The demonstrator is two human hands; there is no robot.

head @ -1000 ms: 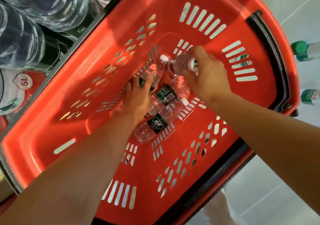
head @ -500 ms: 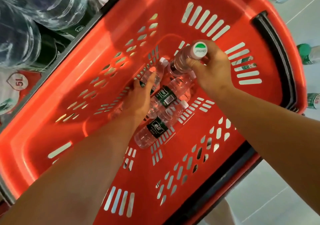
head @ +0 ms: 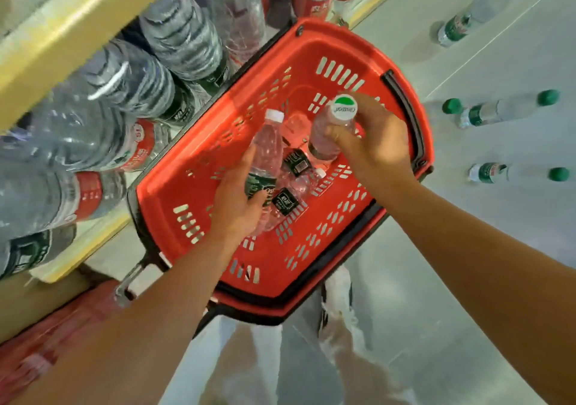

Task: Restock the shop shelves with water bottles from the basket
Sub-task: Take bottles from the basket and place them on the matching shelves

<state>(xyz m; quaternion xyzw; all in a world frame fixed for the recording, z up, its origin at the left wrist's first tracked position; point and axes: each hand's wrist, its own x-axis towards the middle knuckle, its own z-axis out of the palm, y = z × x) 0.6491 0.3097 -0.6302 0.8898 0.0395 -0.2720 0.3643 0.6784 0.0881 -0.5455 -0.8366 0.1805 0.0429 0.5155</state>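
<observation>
A red plastic basket (head: 193, 186) stands on the floor below me, against the shelf. My left hand (head: 237, 205) grips a clear water bottle (head: 268, 146) with a white cap and green label, lifted over the basket. My right hand (head: 374, 143) holds a second water bottle (head: 330, 130) upright by its neck; its cap is white and green. Two small bottles with black labels (head: 286, 200) lie on the basket's bottom between my hands.
Large water jugs (head: 131, 93) with red and dark labels fill the low shelf on the left, behind a yellow shelf edge (head: 62, 30). Several green-capped bottles (head: 498, 110) lie on the grey floor to the right. My legs show below the basket.
Both hands have risen out of the basket, each with a bottle. The left hand closed on its bottle. The view pulled back and up, showing the shelf and floor.
</observation>
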